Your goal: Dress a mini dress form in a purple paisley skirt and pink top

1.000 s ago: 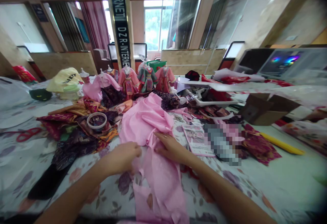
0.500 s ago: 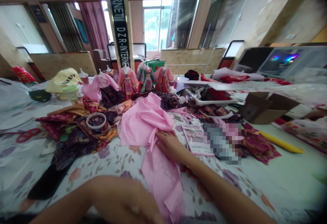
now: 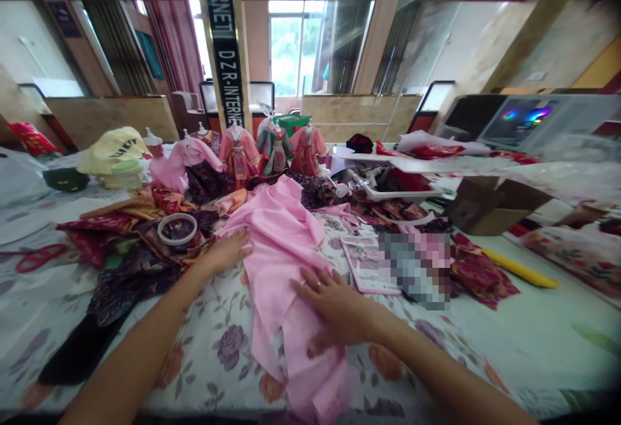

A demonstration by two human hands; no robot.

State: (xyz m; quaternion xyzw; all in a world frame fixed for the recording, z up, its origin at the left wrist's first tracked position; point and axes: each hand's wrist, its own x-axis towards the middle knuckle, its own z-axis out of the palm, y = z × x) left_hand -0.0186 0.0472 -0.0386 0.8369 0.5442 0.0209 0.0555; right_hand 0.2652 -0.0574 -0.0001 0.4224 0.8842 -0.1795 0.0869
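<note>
A length of shiny pink satin cloth runs in loose folds from the middle of the table down to its near edge. My right hand lies on its right side with the fingers spread, a ring on one of them. At the cloth's left edge is my left hand, fingers stretched out and their tips touching the satin. Left of that hand a white-rimmed round container sits on dark patterned fabric. A pink-and-white printed card is to the right of my right hand.
Small dress forms in robes stand in a row at the back. Red scissors lie at far left. An open cardboard box, a yellow stick-like object and a maroon patterned cloth are on the right. One patch is pixelated.
My left hand has moved from the near edge forward to the cloth's left side. My right hand has shifted slightly nearer and spread its fingers. The satin's folds lie differently.
</note>
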